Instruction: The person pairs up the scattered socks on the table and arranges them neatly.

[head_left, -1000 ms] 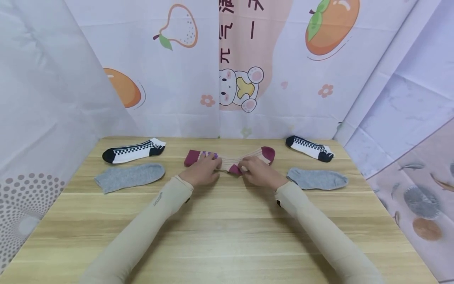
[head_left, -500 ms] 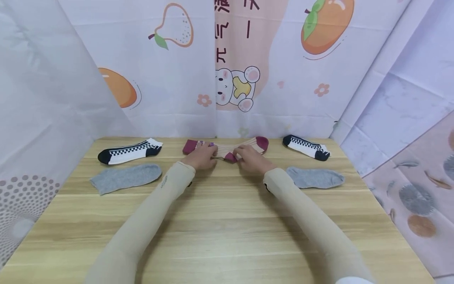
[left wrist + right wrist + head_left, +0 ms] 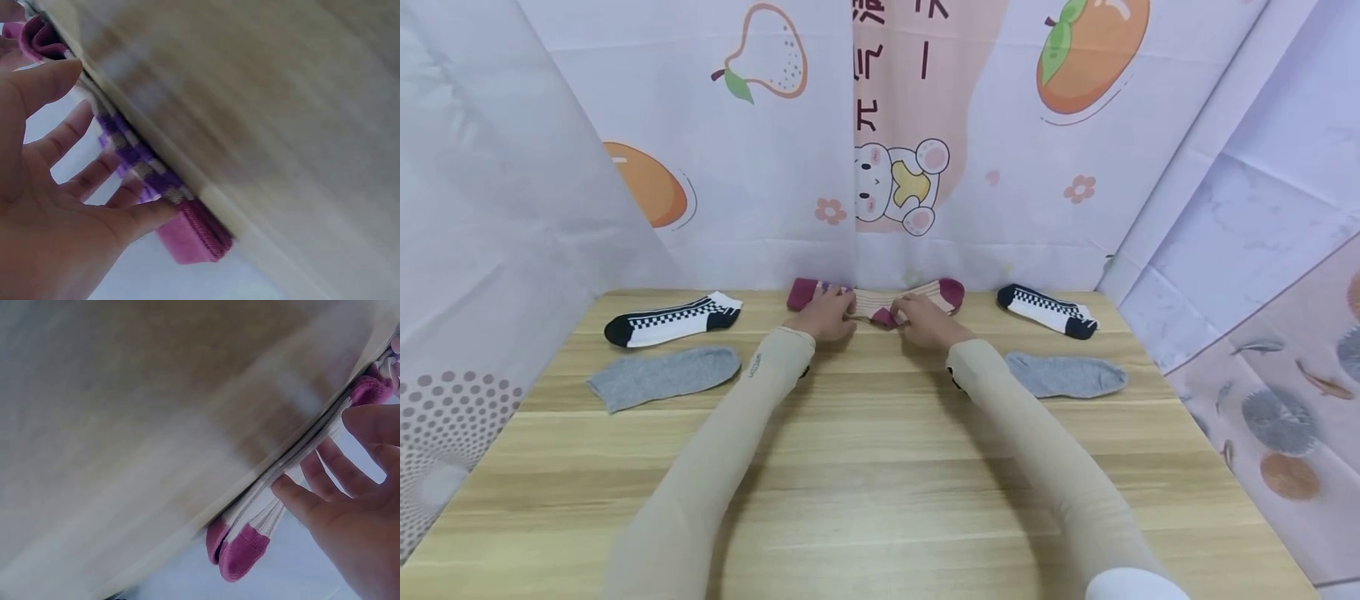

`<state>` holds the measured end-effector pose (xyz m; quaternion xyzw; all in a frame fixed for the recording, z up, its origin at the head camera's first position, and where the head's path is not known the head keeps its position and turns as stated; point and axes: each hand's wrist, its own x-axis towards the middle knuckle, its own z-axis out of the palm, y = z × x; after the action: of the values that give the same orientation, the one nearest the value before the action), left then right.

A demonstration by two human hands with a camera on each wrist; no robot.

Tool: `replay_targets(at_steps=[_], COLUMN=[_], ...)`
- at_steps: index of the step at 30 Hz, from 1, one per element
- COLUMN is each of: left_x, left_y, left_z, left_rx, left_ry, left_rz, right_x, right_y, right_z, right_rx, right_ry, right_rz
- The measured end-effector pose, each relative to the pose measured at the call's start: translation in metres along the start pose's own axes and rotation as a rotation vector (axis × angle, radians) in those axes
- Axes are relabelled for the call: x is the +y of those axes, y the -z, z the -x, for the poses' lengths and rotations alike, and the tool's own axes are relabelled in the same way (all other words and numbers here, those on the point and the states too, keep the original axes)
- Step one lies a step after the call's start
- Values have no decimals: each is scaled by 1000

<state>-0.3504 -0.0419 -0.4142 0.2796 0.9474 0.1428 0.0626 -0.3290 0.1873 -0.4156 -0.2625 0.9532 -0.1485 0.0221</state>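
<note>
A pair of beige striped socks, with maroon cuffs, heels and toes, lies stacked along the table's back edge. My left hand touches the cuff half with spread fingers. In the left wrist view, the left hand has its fingertips on the purple-checked band, beside the maroon cuff. Nearer the toes, my right hand rests on the foot part. The right wrist view shows the right hand with extended fingers against the socks, its thumb apart from them; two maroon toes overlap there.
On the left lie a black-and-white checked sock and a grey sock. Similar ones, a checked sock and a grey sock, lie on the right. A printed curtain hangs right behind the wooden table.
Both hands have slid the maroon-and-beige socks away from me, up to the back edge by the curtain. The other socks stay put; the head view has shifted slightly.
</note>
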Motion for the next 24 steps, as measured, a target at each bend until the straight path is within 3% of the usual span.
replay_targets(at_steps=[7,10,19,24], left_x=[-6,1,26,37], left_y=[-4,-3,-11,-11], left_z=[6,18,54,69], left_rx=[17,17,70,86], left_ry=[-7,-24,-29,-60], left_rz=[-14,-5,-10,-50], right_x=[-1,-1,-4,-9], right_y=[1,0,8,9], right_z=[9,22,78,106], right_rx=[-6,-6,133,131], right_ry=[26,48,100,57], right_rz=[-26,0,16,59])
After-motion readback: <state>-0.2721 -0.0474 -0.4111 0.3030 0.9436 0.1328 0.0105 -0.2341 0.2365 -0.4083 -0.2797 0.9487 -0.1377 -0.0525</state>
